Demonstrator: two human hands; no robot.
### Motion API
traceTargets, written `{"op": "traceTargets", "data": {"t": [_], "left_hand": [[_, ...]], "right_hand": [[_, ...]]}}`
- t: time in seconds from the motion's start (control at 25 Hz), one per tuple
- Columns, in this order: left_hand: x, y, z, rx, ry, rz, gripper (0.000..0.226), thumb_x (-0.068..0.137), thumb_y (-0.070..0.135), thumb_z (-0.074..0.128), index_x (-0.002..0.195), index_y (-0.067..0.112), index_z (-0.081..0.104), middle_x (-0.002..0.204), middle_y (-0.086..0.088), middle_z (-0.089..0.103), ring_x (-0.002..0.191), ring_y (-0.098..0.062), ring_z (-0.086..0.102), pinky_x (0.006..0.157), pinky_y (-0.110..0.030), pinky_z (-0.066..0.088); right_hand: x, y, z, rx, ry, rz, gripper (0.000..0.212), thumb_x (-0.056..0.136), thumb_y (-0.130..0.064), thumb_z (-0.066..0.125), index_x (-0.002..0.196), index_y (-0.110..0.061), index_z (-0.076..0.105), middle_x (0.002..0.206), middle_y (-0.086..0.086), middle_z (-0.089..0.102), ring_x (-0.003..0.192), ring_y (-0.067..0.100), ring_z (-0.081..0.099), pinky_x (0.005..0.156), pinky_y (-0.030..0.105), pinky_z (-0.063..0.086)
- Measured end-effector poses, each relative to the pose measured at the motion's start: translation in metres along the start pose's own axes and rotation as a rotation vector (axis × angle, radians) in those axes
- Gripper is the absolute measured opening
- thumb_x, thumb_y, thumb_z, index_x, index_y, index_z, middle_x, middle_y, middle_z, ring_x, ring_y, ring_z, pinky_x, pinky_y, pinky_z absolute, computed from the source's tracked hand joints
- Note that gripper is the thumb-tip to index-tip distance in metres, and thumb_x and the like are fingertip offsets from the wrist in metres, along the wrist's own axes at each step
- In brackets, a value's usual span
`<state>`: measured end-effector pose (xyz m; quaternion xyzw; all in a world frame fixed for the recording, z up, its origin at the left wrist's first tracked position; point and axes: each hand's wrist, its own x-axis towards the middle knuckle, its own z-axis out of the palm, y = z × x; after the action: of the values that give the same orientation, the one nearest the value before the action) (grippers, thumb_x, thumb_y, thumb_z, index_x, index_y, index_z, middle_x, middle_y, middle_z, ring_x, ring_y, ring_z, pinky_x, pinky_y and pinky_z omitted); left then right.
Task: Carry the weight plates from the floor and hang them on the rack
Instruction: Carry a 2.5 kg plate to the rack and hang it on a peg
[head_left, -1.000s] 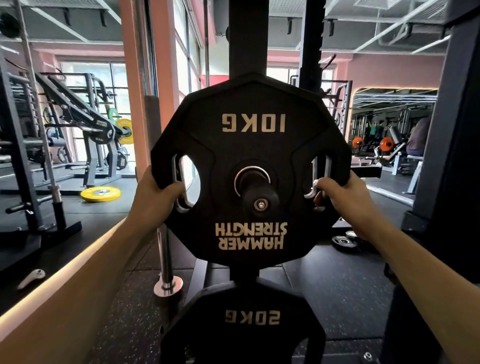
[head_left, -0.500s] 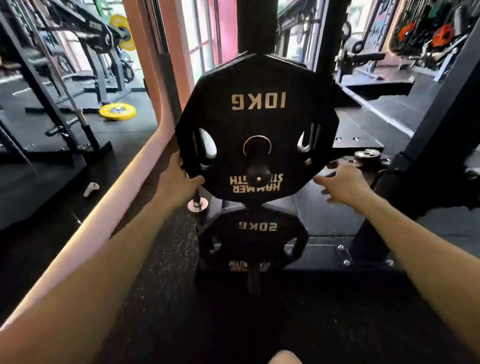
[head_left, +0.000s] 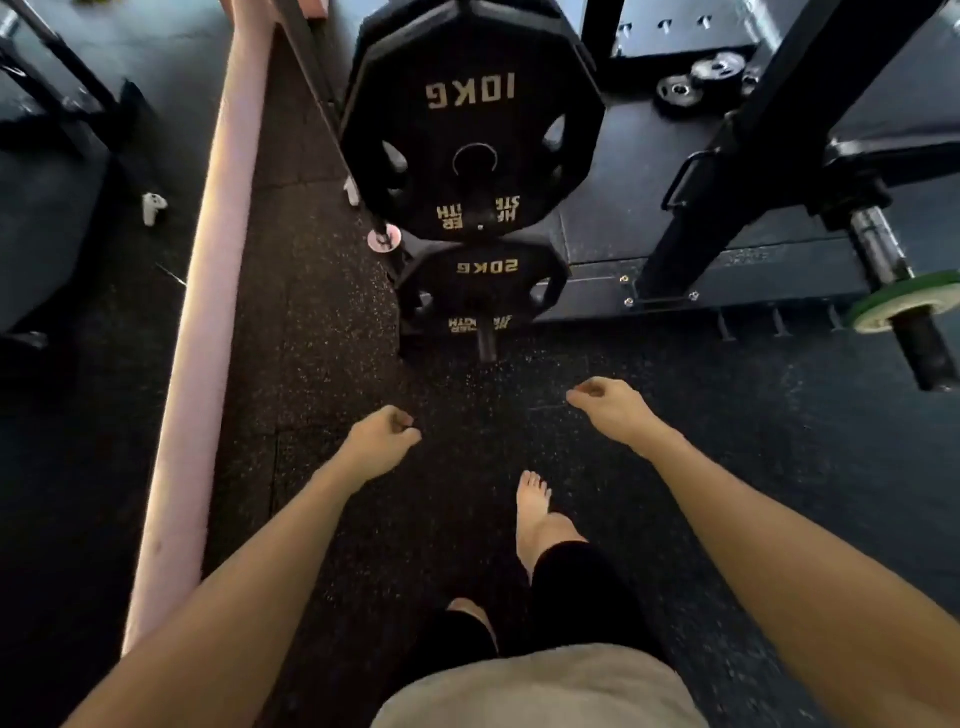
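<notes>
Released now, the 10KG plate is left hanging on its rack peg at upper centre, above the 20KG plate. Both hands have been drawn back to mid-frame: left hand and right hand are loosely curled, nothing held. Small plates are seen on the floor, upper right; the next pickup is probably best made there, gripped through the handle cut-outs.
</notes>
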<state>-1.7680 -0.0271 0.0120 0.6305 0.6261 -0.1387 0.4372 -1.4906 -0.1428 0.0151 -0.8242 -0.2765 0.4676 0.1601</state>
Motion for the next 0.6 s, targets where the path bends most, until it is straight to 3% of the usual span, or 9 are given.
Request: {"op": "traceTargets", "data": {"t": [0.12, 0.24, 0.4, 0.6], "left_hand": [[-0.056, -0.054, 0.05, -0.026, -0.125, -0.08, 0.036, 0.097, 0.035, 0.057, 0.125, 0.014, 0.058, 0.119, -0.007, 0.063, 0.1, -0.023, 0.06, 0.08, -0.031, 0.047], [-0.109, -0.109, 0.093, 0.029, -0.174, -0.086, 0.034, 0.096, 0.032, 0.058, 0.123, 0.012, 0.06, 0.116, -0.009, 0.065, 0.093, -0.021, 0.06, 0.075, -0.027, 0.045], [-0.153, -0.174, 0.124, 0.134, -0.241, -0.118, 0.033, 0.096, 0.032, 0.057, 0.122, 0.012, 0.061, 0.118, -0.012, 0.065, 0.101, -0.026, 0.062, 0.079, -0.03, 0.048], [-0.179, -0.194, 0.133, 0.291, -0.306, -0.089, 0.034, 0.095, 0.033, 0.057, 0.121, 0.011, 0.06, 0.12, -0.014, 0.064, 0.109, -0.031, 0.062, 0.091, -0.036, 0.054]], "right_hand": [[-0.055, 0.045, 0.037, 0.013, -0.057, 0.119, 0.034, 0.098, -0.038, 0.054, 0.121, -0.014, 0.061, 0.109, 0.004, 0.063, 0.09, 0.016, 0.055, 0.08, 0.031, 0.043], [-0.108, 0.1, 0.078, 0.025, -0.089, 0.211, 0.035, 0.096, -0.037, 0.056, 0.117, -0.011, 0.063, 0.112, 0.007, 0.065, 0.098, 0.021, 0.058, 0.081, 0.032, 0.044], [-0.171, 0.166, 0.122, 0.059, -0.127, 0.304, 0.025, 0.095, -0.035, 0.057, 0.109, -0.014, 0.064, 0.106, 0.008, 0.065, 0.09, 0.02, 0.057, 0.076, 0.032, 0.044], [-0.234, 0.239, 0.122, 0.282, 0.003, 0.407, 0.017, 0.095, -0.033, 0.058, 0.093, -0.017, 0.065, 0.098, 0.009, 0.067, 0.084, 0.021, 0.059, 0.067, 0.032, 0.044]]}}
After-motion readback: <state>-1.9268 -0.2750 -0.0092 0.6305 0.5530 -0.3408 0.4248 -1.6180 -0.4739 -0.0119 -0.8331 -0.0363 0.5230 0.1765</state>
